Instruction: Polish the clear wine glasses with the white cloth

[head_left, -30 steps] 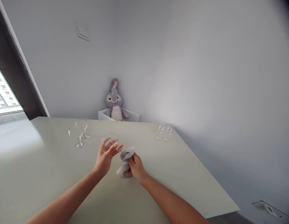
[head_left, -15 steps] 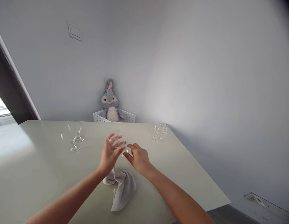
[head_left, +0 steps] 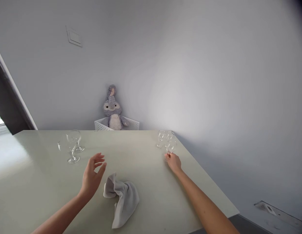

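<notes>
right hand (head_left: 174,161) reaches to the far right of the tabletop (head_left: 146,182), fingers (head_left: 167,156) pinched on the base of a small stemmed glass (head_left: 170,147), which stands upright just in front of two like glasses (head_left: 161,138). left hand (head_left: 92,175) hovers over the tabletop, fingers spread wide and holding nothing. a crumpled grey cloth (head_left: 123,198) lies just right of that hand. two larger stemmed glasses (head_left: 72,146) stand at far left, well apart from both hands.
</notes>
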`<state>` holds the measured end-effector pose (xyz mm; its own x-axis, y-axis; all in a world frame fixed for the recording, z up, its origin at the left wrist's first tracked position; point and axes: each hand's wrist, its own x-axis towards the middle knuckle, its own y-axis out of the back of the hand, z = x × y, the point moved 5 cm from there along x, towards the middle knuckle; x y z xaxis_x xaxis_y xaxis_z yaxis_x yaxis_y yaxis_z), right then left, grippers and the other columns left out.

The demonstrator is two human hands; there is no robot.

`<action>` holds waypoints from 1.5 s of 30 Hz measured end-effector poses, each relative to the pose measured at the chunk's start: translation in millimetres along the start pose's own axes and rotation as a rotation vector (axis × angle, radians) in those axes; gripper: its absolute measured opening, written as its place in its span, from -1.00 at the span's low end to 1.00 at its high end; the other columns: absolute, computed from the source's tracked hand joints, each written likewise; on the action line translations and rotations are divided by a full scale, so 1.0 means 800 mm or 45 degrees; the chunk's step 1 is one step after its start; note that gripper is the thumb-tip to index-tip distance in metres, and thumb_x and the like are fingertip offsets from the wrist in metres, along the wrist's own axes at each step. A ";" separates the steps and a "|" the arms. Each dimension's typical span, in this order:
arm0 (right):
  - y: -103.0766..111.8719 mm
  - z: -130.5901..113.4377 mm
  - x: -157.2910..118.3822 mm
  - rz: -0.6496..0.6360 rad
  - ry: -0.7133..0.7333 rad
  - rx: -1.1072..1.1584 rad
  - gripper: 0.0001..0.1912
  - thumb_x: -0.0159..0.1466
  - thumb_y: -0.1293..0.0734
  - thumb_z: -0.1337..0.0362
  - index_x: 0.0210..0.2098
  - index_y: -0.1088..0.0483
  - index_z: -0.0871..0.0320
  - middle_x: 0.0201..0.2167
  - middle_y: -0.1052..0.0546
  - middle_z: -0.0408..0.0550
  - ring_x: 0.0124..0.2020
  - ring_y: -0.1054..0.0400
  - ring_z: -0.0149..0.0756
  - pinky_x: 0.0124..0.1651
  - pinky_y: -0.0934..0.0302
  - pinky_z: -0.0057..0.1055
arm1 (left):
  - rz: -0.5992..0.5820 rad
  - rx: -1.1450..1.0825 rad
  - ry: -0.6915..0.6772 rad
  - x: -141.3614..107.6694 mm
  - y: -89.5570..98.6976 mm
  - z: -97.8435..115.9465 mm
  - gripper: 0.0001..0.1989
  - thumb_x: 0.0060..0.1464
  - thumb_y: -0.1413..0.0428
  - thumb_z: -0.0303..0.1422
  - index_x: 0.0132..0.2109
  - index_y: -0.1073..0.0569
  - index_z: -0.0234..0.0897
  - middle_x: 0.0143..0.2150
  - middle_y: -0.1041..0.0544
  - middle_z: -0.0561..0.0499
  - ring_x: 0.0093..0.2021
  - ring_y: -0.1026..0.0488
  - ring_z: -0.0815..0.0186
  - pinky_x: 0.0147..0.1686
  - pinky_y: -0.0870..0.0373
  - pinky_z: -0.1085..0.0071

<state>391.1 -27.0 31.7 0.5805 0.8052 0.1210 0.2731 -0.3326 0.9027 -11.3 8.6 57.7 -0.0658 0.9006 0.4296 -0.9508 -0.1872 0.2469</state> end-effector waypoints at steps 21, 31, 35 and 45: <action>-0.015 0.029 0.051 -0.036 -0.117 0.030 -0.59 0.15 -0.17 0.05 -0.11 -0.30 0.17 -0.23 -0.49 0.03 -0.23 -0.38 -0.17 -0.31 -0.16 -0.37 | 0.313 -0.027 0.160 0.002 0.036 -0.048 -0.72 -0.06 -0.05 -0.26 -0.14 -0.26 -0.15 -0.25 -0.34 0.03 -0.29 -0.33 0.31 -0.20 -0.31 0.33; -0.020 -0.021 -0.014 -0.084 0.266 0.474 -0.66 0.09 -0.17 -0.04 -0.49 -0.30 0.11 -0.53 -0.43 -0.07 -0.47 -0.30 -0.22 -0.43 -0.13 -0.38 | 0.802 0.005 0.633 0.036 0.109 -0.094 -0.46 -0.16 -0.14 -0.14 -0.04 -0.14 -0.17 -0.05 -0.22 -0.11 -0.04 -0.26 0.17 -0.16 -0.26 0.25; -0.021 -0.133 -0.111 -0.373 0.706 0.608 -0.56 0.20 -0.08 -0.06 -0.56 -0.29 0.12 -0.65 -0.33 -0.15 -0.58 -0.19 -0.34 -0.49 -0.07 -0.44 | 0.694 -0.023 0.595 0.069 0.107 -0.102 -0.24 -0.22 -0.19 -0.14 0.11 -0.03 -0.13 0.05 -0.23 -0.16 0.09 -0.18 0.09 -0.05 -0.19 0.19; -0.046 -0.264 -0.201 -0.505 1.027 0.452 -0.70 0.14 -0.22 0.17 -0.65 -0.28 0.16 -0.59 -0.33 -0.10 -0.47 -0.20 -0.31 -0.41 -0.04 -0.40 | 0.551 0.023 0.446 0.089 0.082 -0.116 -0.34 -0.07 -0.07 -0.11 0.13 -0.08 -0.27 -0.25 -0.39 -0.04 -0.22 -0.38 0.26 -0.19 -0.26 0.31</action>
<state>125.6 -40.6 66.5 -0.2690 0.9419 0.2011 0.6289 0.0137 0.7773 -106.8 96.4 23.9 -0.5488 0.8160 0.1816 -0.8095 -0.5730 0.1282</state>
